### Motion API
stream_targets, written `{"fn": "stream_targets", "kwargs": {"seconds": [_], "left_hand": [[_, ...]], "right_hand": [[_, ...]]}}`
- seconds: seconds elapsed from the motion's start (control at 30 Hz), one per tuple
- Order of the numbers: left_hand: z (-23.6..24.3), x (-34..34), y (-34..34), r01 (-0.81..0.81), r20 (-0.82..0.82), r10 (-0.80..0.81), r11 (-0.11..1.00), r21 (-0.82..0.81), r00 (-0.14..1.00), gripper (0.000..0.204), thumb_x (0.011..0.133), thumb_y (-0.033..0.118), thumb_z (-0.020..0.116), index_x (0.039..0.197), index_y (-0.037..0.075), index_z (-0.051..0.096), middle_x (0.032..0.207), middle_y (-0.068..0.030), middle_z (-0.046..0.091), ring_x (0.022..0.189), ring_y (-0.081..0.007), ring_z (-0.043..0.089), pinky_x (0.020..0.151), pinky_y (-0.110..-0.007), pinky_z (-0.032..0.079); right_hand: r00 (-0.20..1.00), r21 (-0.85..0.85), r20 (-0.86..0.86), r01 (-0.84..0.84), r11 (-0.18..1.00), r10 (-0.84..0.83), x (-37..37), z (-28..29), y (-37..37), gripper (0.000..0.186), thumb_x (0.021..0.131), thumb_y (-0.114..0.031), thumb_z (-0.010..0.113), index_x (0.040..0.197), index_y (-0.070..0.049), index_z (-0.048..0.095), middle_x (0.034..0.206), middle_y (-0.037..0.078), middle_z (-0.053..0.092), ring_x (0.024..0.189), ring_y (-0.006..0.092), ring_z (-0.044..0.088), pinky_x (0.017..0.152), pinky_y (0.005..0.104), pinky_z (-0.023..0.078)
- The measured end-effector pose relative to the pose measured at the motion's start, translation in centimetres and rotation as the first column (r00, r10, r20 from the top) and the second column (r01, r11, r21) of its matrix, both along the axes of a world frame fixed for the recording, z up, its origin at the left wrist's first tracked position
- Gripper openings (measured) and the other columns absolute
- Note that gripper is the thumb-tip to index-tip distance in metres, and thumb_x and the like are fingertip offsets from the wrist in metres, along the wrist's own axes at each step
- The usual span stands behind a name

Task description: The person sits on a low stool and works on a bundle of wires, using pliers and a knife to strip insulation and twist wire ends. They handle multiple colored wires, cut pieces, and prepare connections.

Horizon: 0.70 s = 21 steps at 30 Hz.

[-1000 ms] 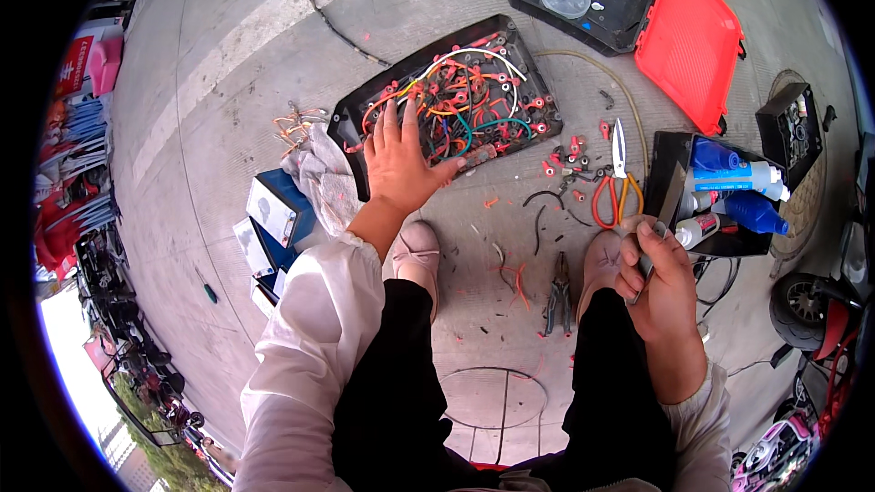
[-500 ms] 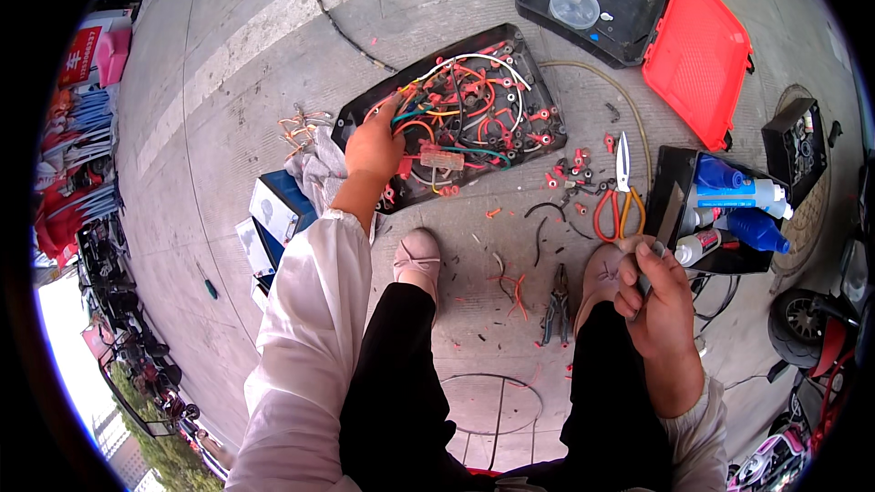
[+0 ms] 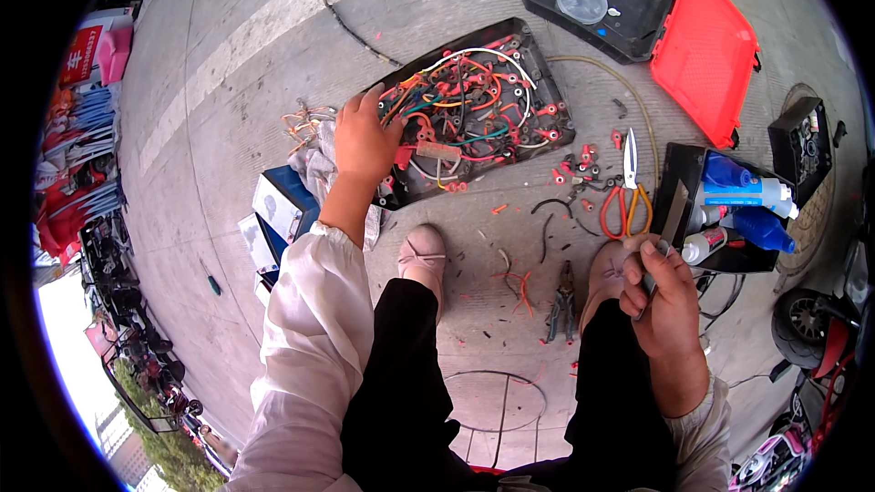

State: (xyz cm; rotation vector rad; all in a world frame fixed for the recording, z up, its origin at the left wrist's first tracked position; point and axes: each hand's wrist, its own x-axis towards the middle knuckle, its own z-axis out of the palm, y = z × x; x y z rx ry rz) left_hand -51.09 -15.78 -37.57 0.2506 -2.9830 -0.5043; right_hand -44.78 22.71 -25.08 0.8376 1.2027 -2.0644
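My left hand (image 3: 365, 141) is over the left end of a black tray (image 3: 567, 132), thumb spread from the fingers, with nothing visible in it. Inside the tray lies a tangle of coloured wires (image 3: 474, 96) with red and black cable terminals. A pale rectangular block (image 3: 439, 151) rests among them near my thumb. My right hand (image 3: 658, 296), above my right knee, is closed round a grey metal piece (image 3: 648, 286), mostly hidden by the fingers. Scissors with orange and red handles (image 3: 626, 187) lie beyond it. Dark-handled pliers (image 3: 560, 305) lie between my feet.
A black box of bottles (image 3: 729, 255) stands at the right, a smaller black box (image 3: 800, 150) behind it. An opened case with a red lid (image 3: 706, 55) lies at the far right. A grey cloth (image 3: 316, 169) and a blue-white box (image 3: 283, 210) lie left of the tray. Wire scraps dot the ground.
My left hand has drawn back from the wires toward the tray's left edge, its fingers lifting. The right hand keeps its grip. The whole view has shifted slightly.
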Motion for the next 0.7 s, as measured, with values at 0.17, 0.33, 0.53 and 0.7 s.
{"fn": "stream_targets", "kwargs": {"seconds": [0.17, 0.33, 0.53, 0.7], "left_hand": [[1.6, 3.5, 4.7, 0.131, 0.210, -0.236, 0.899, 0.418, 0.949, 0.026, 0.089, 0.017, 0.063, 0.113, 0.005, 0.065, 0.105, -0.0189, 0.067, 0.091, -0.0339, 0.065, 0.075, -0.040, 0.052], [-0.2, 5.0, 5.8, 0.054, 0.792, -0.199, 0.977, 0.206, 0.577, 0.040, 0.095, 0.039, 0.053, 0.121, 0.009, 0.062, 0.108, -0.0223, 0.066, 0.102, -0.0407, 0.061, 0.088, -0.043, 0.048], [-3.3, 5.3, 3.5, -0.213, 0.702, -0.329, 0.797, 0.566, 0.632, 0.070, 0.096, 0.062, 0.036, 0.138, 0.007, 0.051, 0.133, -0.0142, 0.057, 0.126, -0.0309, 0.050, 0.106, -0.040, 0.037], [-3.9, 4.7, 2.8, -0.494, 0.580, -0.197, 0.356, 0.793, 0.790, 0.082, 0.095, 0.070, 0.023, 0.151, 0.011, 0.031, 0.158, -0.0106, 0.025, 0.146, -0.0280, 0.021, 0.114, -0.048, 0.022]], "right_hand": [[1.000, -0.005, -0.002, -0.021, 1.000, 0.021, -0.3, 0.0, -0.5, 0.020, 0.101, -0.018, 0.048, 0.106, -0.002, 0.059, 0.073, -0.001, 0.049, 0.054, 0.0050, 0.037, 0.048, 0.0202, 0.032], [0.999, -0.008, 0.017, -0.043, 0.999, 0.043, -0.2, 0.0, -0.8, 0.020, 0.101, -0.018, 0.049, 0.106, -0.003, 0.059, 0.073, 0.000, 0.049, 0.053, 0.0051, 0.038, 0.048, 0.0205, 0.032], [0.999, 0.006, 0.016, -0.052, 0.999, 0.052, -0.2, 0.0, -1.0, 0.019, 0.101, -0.019, 0.049, 0.106, -0.003, 0.059, 0.073, 0.000, 0.050, 0.053, 0.0053, 0.038, 0.048, 0.0207, 0.032], [0.998, 0.024, 0.028, -0.055, 0.998, 0.055, 0.1, -0.4, -0.7, 0.019, 0.100, -0.019, 0.049, 0.106, -0.003, 0.059, 0.073, 0.000, 0.050, 0.053, 0.0053, 0.038, 0.048, 0.0209, 0.032]]}}
